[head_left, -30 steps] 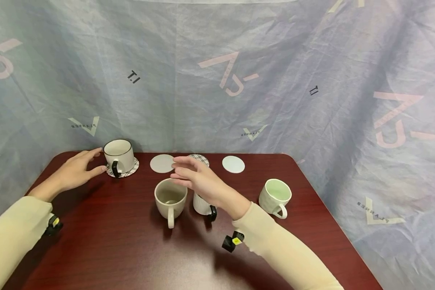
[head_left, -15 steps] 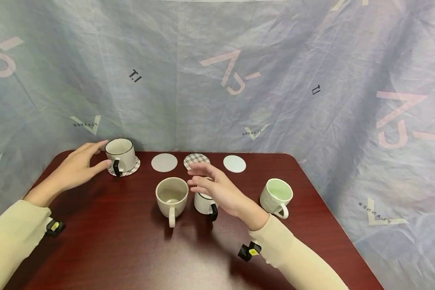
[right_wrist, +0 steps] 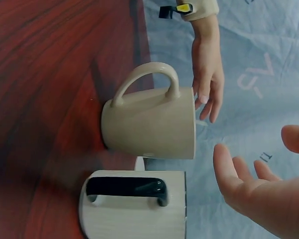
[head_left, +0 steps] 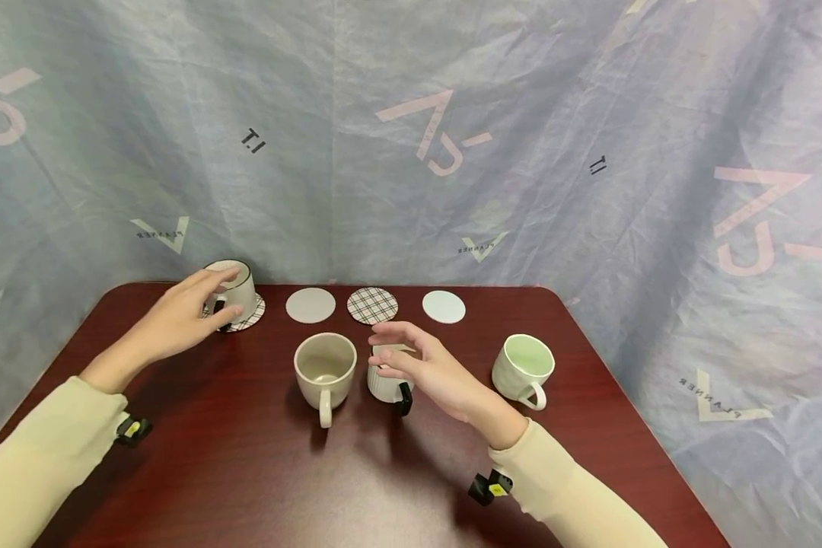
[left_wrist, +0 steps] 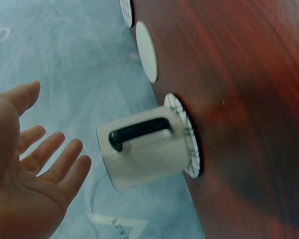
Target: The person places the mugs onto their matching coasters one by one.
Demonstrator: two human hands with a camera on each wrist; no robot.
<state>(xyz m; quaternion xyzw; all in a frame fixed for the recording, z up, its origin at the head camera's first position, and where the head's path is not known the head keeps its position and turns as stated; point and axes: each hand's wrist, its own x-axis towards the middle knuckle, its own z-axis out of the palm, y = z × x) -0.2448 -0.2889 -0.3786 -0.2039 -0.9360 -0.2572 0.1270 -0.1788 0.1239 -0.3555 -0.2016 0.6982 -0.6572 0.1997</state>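
My left hand (head_left: pixel 185 313) hovers near the back left corner, fingers relaxed and holding nothing. It overlaps a white mug (head_left: pixel 244 299) with a black rim and black handle, which stands on a checked coaster (left_wrist: pixel 193 149). The left wrist view shows a gap between my fingers and that mug. My right hand (head_left: pixel 428 369) is above a ribbed white mug (head_left: pixel 383 384) with a black handle, fingers loosely bent with nothing in them. Its fingers hide part of that mug's rim. Just left of it stands a beige mug (head_left: pixel 325 373), its handle towards me.
A pale green mug (head_left: pixel 523 371) stands on the right side of the dark red table (head_left: pixel 246 457). Along the back edge lie a grey coaster (head_left: pixel 310 305), a checked coaster (head_left: pixel 373 304) and a white coaster (head_left: pixel 444 307). A grey cloth (head_left: pixel 356 152) hangs behind.
My right hand has moved right and towards me, from beside the beige mug to over the ribbed mug, uncovering the middle checked coaster. My left hand has shifted right, now overlapping the black-rimmed mug.
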